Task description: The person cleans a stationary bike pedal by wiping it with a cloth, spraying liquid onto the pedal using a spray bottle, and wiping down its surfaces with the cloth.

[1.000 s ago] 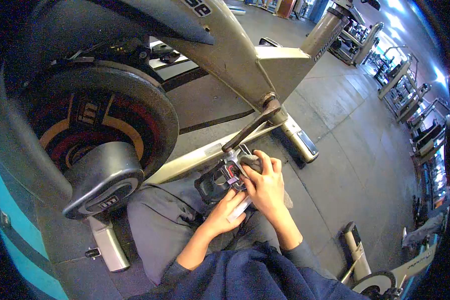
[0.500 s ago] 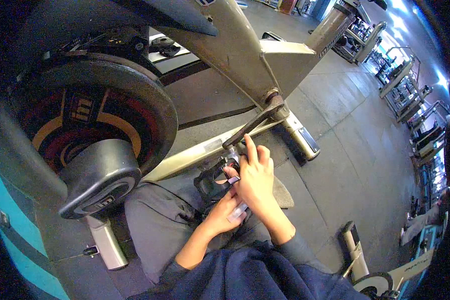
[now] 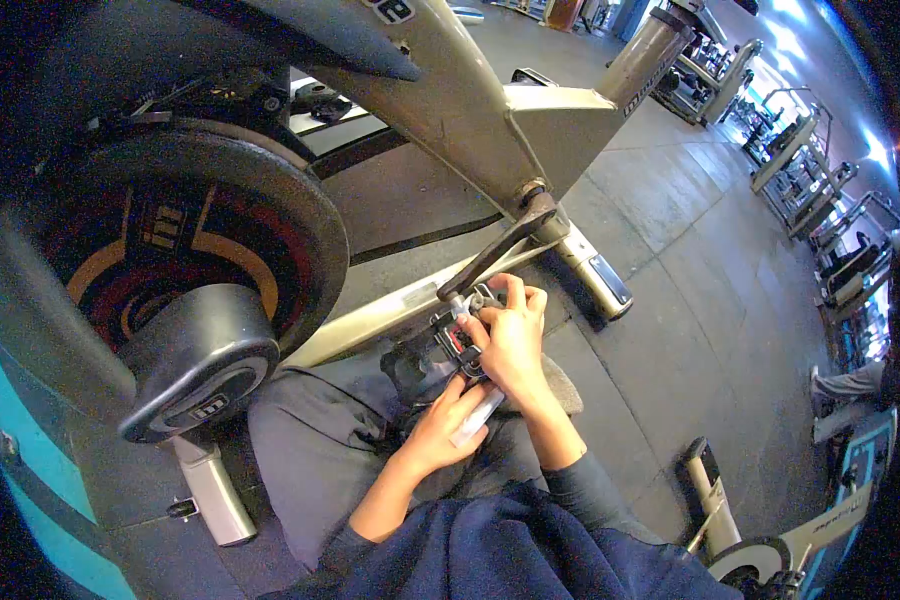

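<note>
In the head view I have both hands just below the centre of the frame, at the pedal point(image 3: 457, 339). The left hand point(image 3: 442, 428) is curled closed around a white piece point(image 3: 478, 418), its fingertips up at the pedal's lower edge. The right hand point(image 3: 513, 352) sits half open over the pedal's right side, thumb and fingers bent onto it — how firmly they grip, I can't tell. The crank point(image 3: 498, 254) slants from the pedal up to the bike's frame point(image 3: 460, 115), top centre. I see the flywheel point(image 3: 322, 215) at left and gym machines point(image 3: 802, 165) at upper right.
</note>
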Demonstrator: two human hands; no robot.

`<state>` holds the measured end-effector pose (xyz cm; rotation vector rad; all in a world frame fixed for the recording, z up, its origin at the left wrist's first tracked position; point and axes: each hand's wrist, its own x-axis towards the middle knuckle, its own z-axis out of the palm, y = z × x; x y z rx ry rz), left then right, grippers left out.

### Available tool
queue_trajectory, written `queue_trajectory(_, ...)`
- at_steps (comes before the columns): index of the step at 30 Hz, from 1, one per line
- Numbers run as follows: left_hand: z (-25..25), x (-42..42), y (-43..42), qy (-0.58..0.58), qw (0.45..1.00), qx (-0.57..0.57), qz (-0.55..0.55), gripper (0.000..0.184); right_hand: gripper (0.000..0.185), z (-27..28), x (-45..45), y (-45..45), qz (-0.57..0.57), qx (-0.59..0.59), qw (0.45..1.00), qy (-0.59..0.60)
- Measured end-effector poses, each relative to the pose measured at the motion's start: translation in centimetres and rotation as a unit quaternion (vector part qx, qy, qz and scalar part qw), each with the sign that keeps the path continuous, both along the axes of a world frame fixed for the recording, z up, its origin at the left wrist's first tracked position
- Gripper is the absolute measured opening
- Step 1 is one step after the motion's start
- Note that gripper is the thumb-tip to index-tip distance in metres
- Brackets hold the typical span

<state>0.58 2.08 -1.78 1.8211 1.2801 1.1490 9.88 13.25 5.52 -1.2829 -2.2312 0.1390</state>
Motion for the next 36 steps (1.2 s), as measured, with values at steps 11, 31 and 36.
queue_trajectory(11, -2.0, 0.1, 0.5, -0.028, 1.0, 0.002, -0.009, 0.063, 0.022, -0.6, -0.7, -1.5, -0.012, 0.123, 0.992, 0.017)
queue_trajectory(31, -1.9, 0.0, 0.6, -0.017, 1.0, 0.002, -0.012, 0.06, 0.024, -0.8, -0.6, -0.9, 0.001, 0.13, 0.991, -0.009)
queue_trajectory(36, -1.9, 0.1, 0.8, -0.015, 1.0, 0.024, -0.008, 0.059, 0.023, -1.5, -0.7, -1.1, 0.015, 0.201, 0.979, -0.024)
